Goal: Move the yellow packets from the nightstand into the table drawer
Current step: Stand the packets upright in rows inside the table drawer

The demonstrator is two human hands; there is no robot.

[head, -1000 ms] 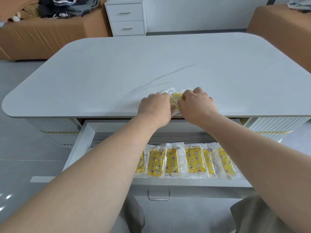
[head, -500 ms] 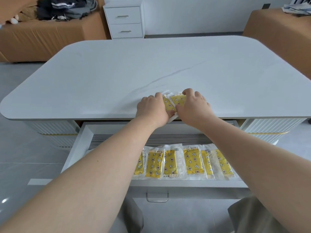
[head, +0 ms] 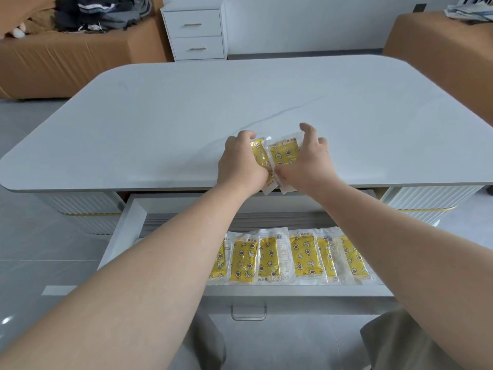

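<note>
The left hand [head: 241,164] grips one yellow packet [head: 258,155] tightly; the right hand [head: 306,161], grip wider, pinches a second packet [head: 284,154].

Glossy plastic packets [head: 282,156] — matt tabletop [head: 186,116]

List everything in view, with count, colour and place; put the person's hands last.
table: one, grey-white, centre
drawer: one, white, pulled open under the table's near edge
drawer packets: six visible, yellow in clear wrap, in a row in the drawer
held packets: two visible, yellow, at the table's near edge
nightstand: one, white, behind the table
brown-covered furniture: two, brown, far left and far right
clothes pile: one, dark, on the left furniture
left hand: one, grips the held packets from the left
right hand: one, grips them from the right
</note>
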